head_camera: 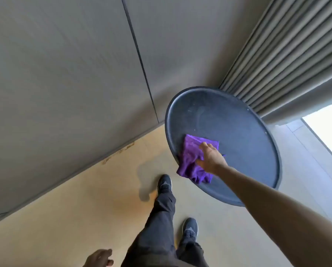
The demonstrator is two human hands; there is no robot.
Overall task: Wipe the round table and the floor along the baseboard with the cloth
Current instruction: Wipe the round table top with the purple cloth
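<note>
The right hand (211, 158) lies palm down, fingers spread flat, pressing on the cloth (193, 160); it grips nothing, only bears on the fabric; the bare forearm runs back to the lower right corner. The cloth is purple, soft and nappy, crumpled into a rough folded square, its lower corner hanging just over the near left rim of the table (244, 132). The table is round, dark grey-blue with a matt, slightly speckled top and a thin raised lip; faint pale smears show on its far half. The left hand (99, 259) hangs low at the bottom edge, fingers loosely curled and holding nothing. Below stand two legs in dark trousers (161, 228) and dark laced shoes (164, 184). The floor (74, 209) is smooth and pale, tinted tan to orange near the wall, with a scuffed brownish mark by the baseboard (80, 170); the baseboard is a plain grey strip. The wall (55, 74) is flat grey panelling with one dark seam; pleated grey curtains (288, 54) hang behind the table.
</note>
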